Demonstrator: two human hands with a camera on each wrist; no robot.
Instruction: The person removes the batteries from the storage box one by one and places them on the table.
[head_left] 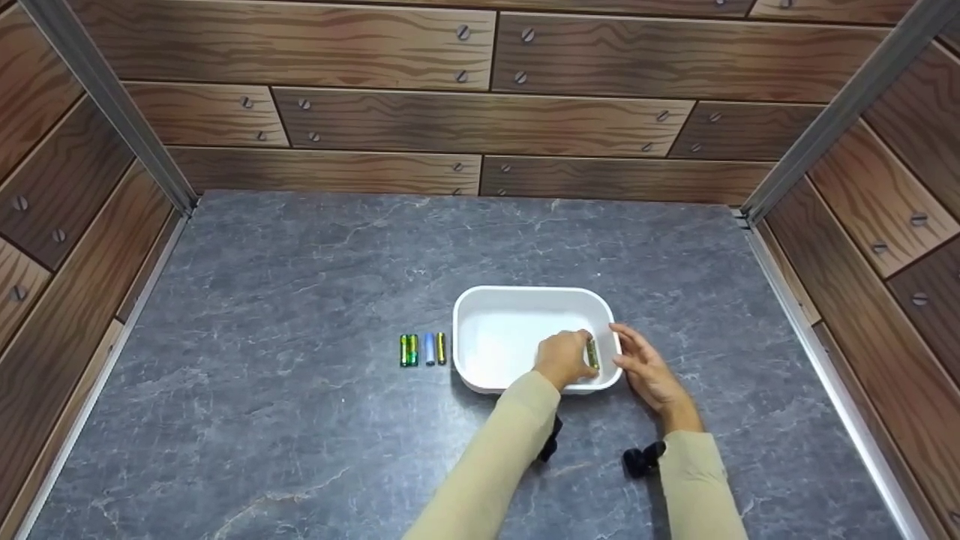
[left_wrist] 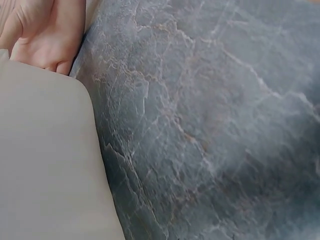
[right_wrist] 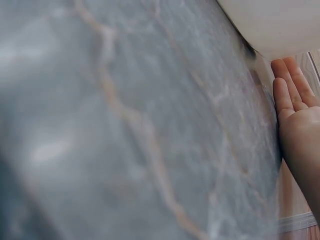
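Reaching into the white plastic tub [head_left: 480, 294], my left hand [head_left: 562, 358] pinches a green-and-gold battery [head_left: 592, 354] lengthwise between thumb and fingers, near the tub's right end. Against the outside of the tub's right wall, my right hand [head_left: 651, 373] rests its fingertips; the right wrist view shows those fingers [right_wrist: 283, 95] extended towards the white wall. To the left of the tub, green-and-gold batteries [head_left: 409, 350], a blue battery [head_left: 430, 349] and a slim gold-and-black battery [head_left: 441, 349] lie side by side. The left wrist view catches only part of the palm.
A grey marbled tabletop [head_left: 285, 420] carries everything. Wood-patterned panels [head_left: 375, 120] stand at the back and both sides, with metal posts [head_left: 832, 112] at the corners. Dark wrist devices [head_left: 641, 460] sit near the cuffs.
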